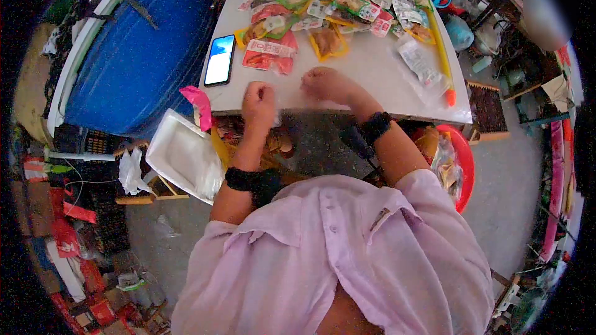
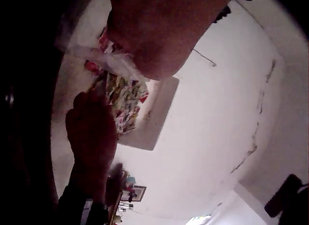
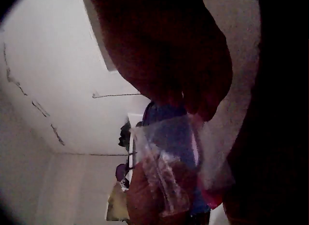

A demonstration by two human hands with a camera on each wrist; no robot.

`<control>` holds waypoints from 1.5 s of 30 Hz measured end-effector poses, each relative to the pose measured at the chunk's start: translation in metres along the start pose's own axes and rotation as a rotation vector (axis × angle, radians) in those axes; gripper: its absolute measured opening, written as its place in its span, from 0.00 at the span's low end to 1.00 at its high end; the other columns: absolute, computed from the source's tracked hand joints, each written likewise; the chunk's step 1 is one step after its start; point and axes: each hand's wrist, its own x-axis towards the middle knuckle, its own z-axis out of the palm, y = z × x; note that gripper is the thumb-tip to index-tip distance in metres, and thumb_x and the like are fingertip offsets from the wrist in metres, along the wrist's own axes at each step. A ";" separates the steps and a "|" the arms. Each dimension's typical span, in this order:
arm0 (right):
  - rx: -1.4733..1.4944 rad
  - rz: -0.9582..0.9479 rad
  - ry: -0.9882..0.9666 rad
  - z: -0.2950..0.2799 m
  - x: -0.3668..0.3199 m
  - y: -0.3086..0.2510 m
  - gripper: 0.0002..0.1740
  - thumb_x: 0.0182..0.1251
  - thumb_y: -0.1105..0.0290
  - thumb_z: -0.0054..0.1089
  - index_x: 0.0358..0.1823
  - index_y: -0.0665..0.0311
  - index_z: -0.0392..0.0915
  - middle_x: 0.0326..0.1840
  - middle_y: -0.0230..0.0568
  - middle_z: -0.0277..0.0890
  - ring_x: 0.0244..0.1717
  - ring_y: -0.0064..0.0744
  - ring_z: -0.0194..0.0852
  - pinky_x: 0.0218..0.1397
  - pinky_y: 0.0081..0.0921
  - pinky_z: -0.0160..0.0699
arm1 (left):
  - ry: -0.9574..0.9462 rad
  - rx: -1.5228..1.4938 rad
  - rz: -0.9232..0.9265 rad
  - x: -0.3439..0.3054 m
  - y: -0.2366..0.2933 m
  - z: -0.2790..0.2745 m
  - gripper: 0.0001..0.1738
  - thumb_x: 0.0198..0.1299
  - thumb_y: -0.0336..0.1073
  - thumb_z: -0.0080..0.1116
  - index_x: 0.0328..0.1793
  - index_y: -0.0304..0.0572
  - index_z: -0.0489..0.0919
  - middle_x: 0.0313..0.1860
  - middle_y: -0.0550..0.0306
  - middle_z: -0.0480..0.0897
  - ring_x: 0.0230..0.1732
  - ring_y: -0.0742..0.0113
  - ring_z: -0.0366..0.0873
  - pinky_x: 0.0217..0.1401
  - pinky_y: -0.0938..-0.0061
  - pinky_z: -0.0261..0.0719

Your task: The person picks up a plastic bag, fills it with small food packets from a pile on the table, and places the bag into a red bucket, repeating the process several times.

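Note:
My left hand (image 1: 258, 102) and right hand (image 1: 332, 85) are raised over the near edge of the white table (image 1: 354, 90), a short gap apart. Between them stretches a clear plastic bag (image 3: 166, 143), plain in the right wrist view and hardly visible from the head. Curled fingers of the left hand (image 3: 142, 196) grip one side of it. At its other side, the fingertips of the right hand (image 3: 169, 56) pinch the film. The left wrist view shows the bag (image 2: 113, 60) as a pale sheet beside the left hand. Both wrist views are dark.
Many sealed food packets (image 1: 338, 0) lie heaped at the table's far side. A red packet (image 1: 270, 56) and a phone (image 1: 220, 60) are nearer. Clear bags (image 1: 419, 65) lie at right. Below the edge stand a white foam box (image 1: 186, 155) and a red basin (image 1: 462, 167).

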 end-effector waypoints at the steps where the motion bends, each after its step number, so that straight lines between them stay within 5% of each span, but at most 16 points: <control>1: 0.014 -0.036 0.015 0.003 0.011 0.023 0.13 0.44 0.62 0.48 0.23 0.66 0.68 0.25 0.46 0.68 0.28 0.47 0.65 0.32 0.37 0.65 | 0.047 0.030 0.074 0.004 0.004 -0.009 0.05 0.44 0.32 0.48 0.27 0.38 0.69 0.23 0.51 0.71 0.25 0.62 0.69 0.29 0.73 0.67; 3: 0.163 0.144 0.147 0.006 0.024 0.039 0.14 0.46 0.62 0.48 0.27 0.67 0.67 0.27 0.48 0.68 0.29 0.47 0.66 0.34 0.37 0.65 | 0.140 0.090 0.221 0.011 0.012 -0.024 0.04 0.44 0.31 0.47 0.26 0.39 0.69 0.21 0.52 0.70 0.23 0.59 0.69 0.28 0.72 0.67; 5: 0.436 0.576 0.380 0.014 0.039 0.037 0.16 0.47 0.62 0.47 0.31 0.69 0.65 0.28 0.51 0.68 0.30 0.48 0.66 0.36 0.37 0.65 | 0.154 0.174 0.282 0.013 0.026 -0.033 0.03 0.45 0.31 0.46 0.25 0.39 0.68 0.20 0.51 0.70 0.23 0.56 0.68 0.26 0.69 0.66; 7: 0.215 0.622 0.445 0.020 0.061 0.033 0.21 0.45 0.63 0.52 0.38 0.69 0.61 0.26 0.45 0.69 0.28 0.39 0.68 0.30 0.31 0.66 | 0.156 0.267 0.336 0.014 0.030 -0.037 0.04 0.45 0.31 0.46 0.25 0.39 0.67 0.20 0.51 0.70 0.22 0.54 0.68 0.25 0.67 0.66; 11: -0.205 0.370 0.468 0.037 0.084 0.040 0.25 0.40 0.65 0.56 0.39 0.68 0.60 0.25 0.46 0.69 0.27 0.41 0.68 0.29 0.30 0.66 | 0.097 0.409 0.357 0.011 0.025 -0.033 0.04 0.45 0.32 0.45 0.24 0.40 0.67 0.20 0.50 0.70 0.23 0.52 0.68 0.24 0.64 0.64; 14: -0.102 0.259 0.564 0.034 0.075 0.016 0.21 0.38 0.66 0.57 0.34 0.68 0.64 0.25 0.49 0.69 0.27 0.44 0.67 0.30 0.32 0.65 | 0.082 0.411 0.338 0.009 0.008 -0.023 0.04 0.45 0.32 0.45 0.24 0.41 0.66 0.20 0.51 0.70 0.23 0.52 0.68 0.24 0.63 0.64; 17: 0.047 0.251 0.566 0.027 0.071 0.007 0.15 0.39 0.67 0.55 0.29 0.67 0.66 0.24 0.48 0.69 0.26 0.40 0.68 0.29 0.29 0.66 | 0.080 0.417 0.339 0.011 0.002 -0.017 0.05 0.46 0.33 0.44 0.24 0.40 0.66 0.20 0.50 0.70 0.24 0.51 0.68 0.25 0.62 0.64; 20: 0.076 0.463 0.447 0.022 0.062 0.043 0.19 0.41 0.69 0.52 0.39 0.65 0.67 0.34 0.49 0.70 0.37 0.43 0.68 0.40 0.32 0.65 | 0.023 0.467 0.305 0.017 0.004 -0.010 0.06 0.46 0.34 0.43 0.24 0.41 0.66 0.22 0.49 0.71 0.26 0.51 0.69 0.26 0.62 0.65; 23: 0.238 0.414 0.548 0.004 0.019 0.031 0.15 0.41 0.69 0.52 0.33 0.66 0.70 0.27 0.44 0.70 0.29 0.39 0.68 0.35 0.28 0.67 | -0.106 0.538 0.181 0.027 0.007 0.010 0.07 0.47 0.36 0.41 0.25 0.41 0.66 0.24 0.49 0.72 0.28 0.51 0.70 0.29 0.61 0.66; 26: 0.006 0.339 0.777 -0.006 -0.027 0.043 0.07 0.43 0.74 0.49 0.26 0.68 0.67 0.19 0.34 0.66 0.24 0.24 0.65 0.24 0.20 0.65 | -0.232 0.531 0.105 0.026 0.006 0.039 0.08 0.48 0.38 0.41 0.28 0.41 0.67 0.26 0.48 0.73 0.31 0.51 0.70 0.31 0.61 0.67; 33: 0.358 0.325 0.948 -0.036 -0.105 0.012 0.04 0.45 0.75 0.49 0.25 0.66 0.67 0.22 0.37 0.68 0.24 0.26 0.65 0.28 0.20 0.66 | -0.482 0.457 0.031 0.011 0.006 0.088 0.12 0.45 0.40 0.43 0.33 0.42 0.67 0.30 0.47 0.73 0.35 0.50 0.70 0.34 0.61 0.67; 36: 0.112 0.219 0.987 -0.029 -0.108 0.027 0.04 0.46 0.74 0.49 0.25 0.65 0.67 0.22 0.38 0.68 0.26 0.26 0.66 0.28 0.21 0.66 | -0.446 0.349 0.091 0.006 0.009 0.092 0.12 0.44 0.40 0.44 0.34 0.43 0.68 0.31 0.48 0.73 0.35 0.51 0.70 0.34 0.62 0.67; 39: 0.192 0.352 0.896 -0.018 -0.105 0.050 0.04 0.46 0.73 0.49 0.25 0.65 0.68 0.23 0.39 0.68 0.26 0.27 0.66 0.29 0.22 0.66 | -0.443 0.308 0.010 0.009 0.007 0.102 0.11 0.47 0.38 0.45 0.35 0.42 0.69 0.31 0.46 0.74 0.34 0.49 0.70 0.35 0.63 0.68; 45: -0.047 0.265 0.771 -0.022 -0.104 0.017 0.05 0.45 0.73 0.50 0.26 0.64 0.68 0.23 0.40 0.67 0.27 0.31 0.66 0.31 0.23 0.65 | -0.494 0.289 -0.066 0.011 0.013 0.098 0.14 0.45 0.41 0.43 0.38 0.44 0.70 0.34 0.49 0.74 0.37 0.51 0.70 0.36 0.64 0.67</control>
